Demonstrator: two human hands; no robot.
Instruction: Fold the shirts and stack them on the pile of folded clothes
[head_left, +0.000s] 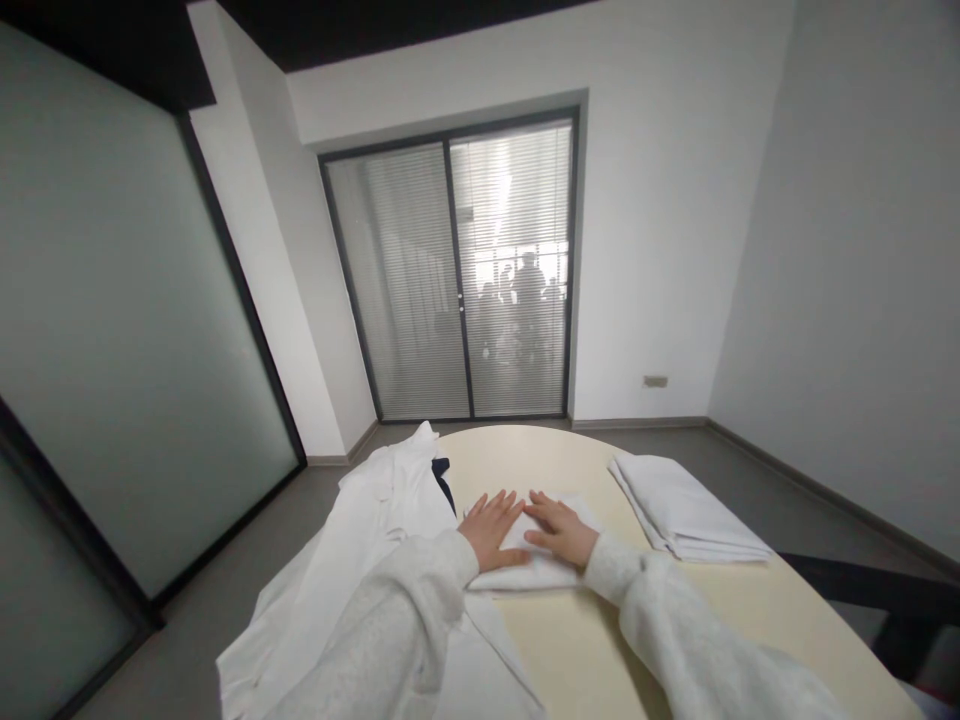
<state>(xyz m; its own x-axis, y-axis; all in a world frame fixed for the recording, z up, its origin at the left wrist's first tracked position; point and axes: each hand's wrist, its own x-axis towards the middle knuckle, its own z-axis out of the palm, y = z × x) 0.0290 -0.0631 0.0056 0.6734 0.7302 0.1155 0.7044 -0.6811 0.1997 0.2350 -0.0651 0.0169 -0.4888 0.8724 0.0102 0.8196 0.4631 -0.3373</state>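
Observation:
Under both of my hands lies a folded white cloth (pixel 540 572), flat on the pale round-edged table (pixel 517 450). My left hand (pixel 491 528) rests on its left part, fingers stretched out and palm down. My right hand (pixel 561 530) lies on its right part, fingers also extended. The fingertips of the two hands come close together near the middle. Spread loosely to the left is a white garment (pixel 375 510), partly hidden by my left sleeve. A dark blue piece of fabric (pixel 444 480) shows beside it.
A neatly folded white cloth stack (pixel 686 510) sits on the table's right side. Beyond the table stands a glass door with blinds (pixel 450 290), with blurred figures behind it. Frosted glass panels (pixel 135 320) line the left. A dark frame (pixel 870 590) stands by the table's right edge.

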